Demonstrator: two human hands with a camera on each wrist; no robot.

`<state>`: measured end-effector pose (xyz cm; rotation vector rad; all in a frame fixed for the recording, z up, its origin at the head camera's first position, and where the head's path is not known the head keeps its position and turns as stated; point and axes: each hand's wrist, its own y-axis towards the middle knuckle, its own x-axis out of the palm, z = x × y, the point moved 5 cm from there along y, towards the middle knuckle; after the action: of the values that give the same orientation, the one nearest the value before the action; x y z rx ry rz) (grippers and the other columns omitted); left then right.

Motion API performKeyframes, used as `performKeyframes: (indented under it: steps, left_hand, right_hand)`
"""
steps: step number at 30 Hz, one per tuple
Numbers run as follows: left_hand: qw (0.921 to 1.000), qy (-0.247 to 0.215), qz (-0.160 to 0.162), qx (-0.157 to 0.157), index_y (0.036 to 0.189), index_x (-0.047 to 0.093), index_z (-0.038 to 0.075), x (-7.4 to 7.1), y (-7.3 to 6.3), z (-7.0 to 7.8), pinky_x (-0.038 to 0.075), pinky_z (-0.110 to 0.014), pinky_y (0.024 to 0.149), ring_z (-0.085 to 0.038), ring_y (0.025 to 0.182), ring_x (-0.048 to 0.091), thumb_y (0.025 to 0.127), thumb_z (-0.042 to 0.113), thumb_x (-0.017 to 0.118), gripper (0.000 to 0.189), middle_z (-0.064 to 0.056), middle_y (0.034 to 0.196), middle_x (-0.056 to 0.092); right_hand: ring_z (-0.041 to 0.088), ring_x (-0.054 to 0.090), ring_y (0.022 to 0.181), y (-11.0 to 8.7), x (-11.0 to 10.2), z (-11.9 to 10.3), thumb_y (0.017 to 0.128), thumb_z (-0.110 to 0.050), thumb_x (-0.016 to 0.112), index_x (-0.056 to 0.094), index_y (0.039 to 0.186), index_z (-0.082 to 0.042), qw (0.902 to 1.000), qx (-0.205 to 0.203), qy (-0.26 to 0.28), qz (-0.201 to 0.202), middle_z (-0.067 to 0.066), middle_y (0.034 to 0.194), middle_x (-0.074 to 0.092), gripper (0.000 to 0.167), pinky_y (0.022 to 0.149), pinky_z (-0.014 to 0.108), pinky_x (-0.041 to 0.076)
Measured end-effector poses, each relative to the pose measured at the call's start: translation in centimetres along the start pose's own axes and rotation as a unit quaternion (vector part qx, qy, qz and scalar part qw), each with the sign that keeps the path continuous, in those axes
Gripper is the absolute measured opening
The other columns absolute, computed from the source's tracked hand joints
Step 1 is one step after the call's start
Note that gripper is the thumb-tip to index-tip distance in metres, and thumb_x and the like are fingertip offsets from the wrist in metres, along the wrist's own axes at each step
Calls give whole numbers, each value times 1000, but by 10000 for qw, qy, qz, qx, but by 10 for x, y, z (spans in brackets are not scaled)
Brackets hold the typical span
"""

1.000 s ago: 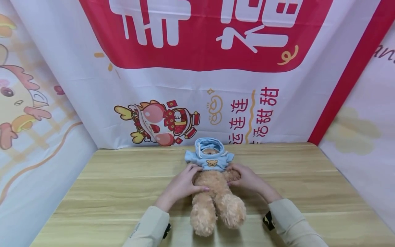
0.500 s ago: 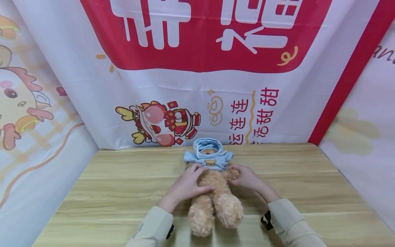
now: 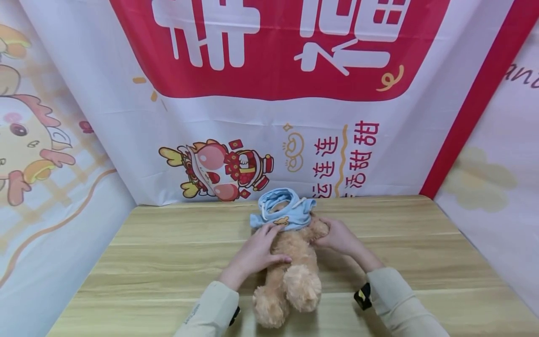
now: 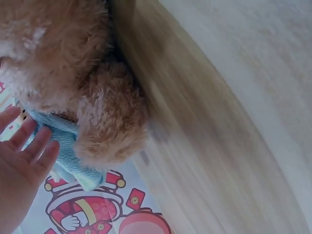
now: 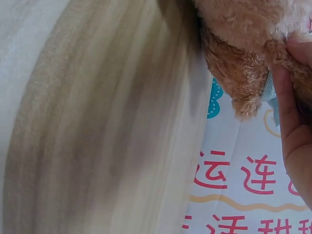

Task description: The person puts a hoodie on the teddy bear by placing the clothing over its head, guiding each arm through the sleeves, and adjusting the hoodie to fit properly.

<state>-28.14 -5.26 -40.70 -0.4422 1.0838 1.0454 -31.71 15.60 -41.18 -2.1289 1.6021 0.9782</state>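
Note:
A light-brown plush teddy bear [image 3: 296,248] lies on its back, feet toward me, in the head view. A light-blue hooded shirt [image 3: 296,214] covers its chest and surrounds its face, which is mostly hidden. My left hand [image 3: 256,250] rests on the bear's left-hand side, thumb across the belly. In the left wrist view that hand's fingers [image 4: 36,145] look nearly straight beside the fur and blue cloth. On the opposite side, my right hand [image 3: 337,238] grips the bear by its arm [image 3: 317,229]; the right wrist view shows thumb and finger against the fur.
The bear lies on a wood-grain table [image 3: 168,262]. Right behind it hangs a white and red printed cloth [image 3: 210,114]. More printed cloth [image 3: 38,196] stands at the left, and another pale sheet [image 3: 497,224] borders the right side.
The bear has rolled and turned toward the left, its legs and hood swinging left. My left hand has slid slightly right over its body; the right hand stays at the arm.

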Motion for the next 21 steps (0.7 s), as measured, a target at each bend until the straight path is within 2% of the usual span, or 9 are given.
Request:
performKeyframes:
  steps: [2, 6, 12, 16, 21]
  left_hand:
    - [9999, -49, -72, -61, 142, 42, 14, 1, 0, 1, 45, -45, 103, -31, 125, 50, 76, 53, 72, 83, -11, 137, 47]
    - [9993, -263, -147, -224, 144, 40, 14, 2, 2, 2, 44, -48, 104, -33, 129, 47, 76, 52, 73, 84, -13, 142, 42]
    - [9977, -566, -30, -379, 148, 33, 16, 8, 9, 6, 44, -48, 104, -34, 130, 47, 74, 51, 74, 91, -14, 144, 39]
    - [9969, -727, 129, -268, 149, 32, 14, 11, 14, 14, 46, -46, 102, -34, 125, 50, 75, 47, 75, 92, -15, 139, 40]
    - [9963, -776, 335, -123, 148, 32, 12, 15, 20, 25, 48, -44, 99, -32, 119, 54, 76, 42, 76, 90, -14, 134, 43]
  right_hand:
    - [27, 66, 96, 0, -3, -2, 70, -12, 80, 64, 113, -5, 10000, -34, -15, 46, 16, 106, 71, 47, 85, 40, 53]
    - [25, 67, 95, -1, -8, -4, 72, -12, 79, 65, 113, -3, 9999, 2, 48, 109, 14, 103, 72, 44, 85, 37, 54]
    - [26, 66, 97, -2, -21, -6, 73, -11, 77, 64, 116, 2, 9990, 185, 375, 187, 19, 107, 70, 47, 85, 35, 53]
    - [22, 66, 94, -3, -33, -11, 74, -10, 77, 64, 115, 2, 9986, 217, 427, 244, 18, 106, 70, 44, 80, 30, 53]
    - [17, 64, 87, -6, -47, -22, 75, -10, 78, 67, 109, 0, 9987, -147, 307, 386, 17, 100, 71, 37, 76, 28, 53]
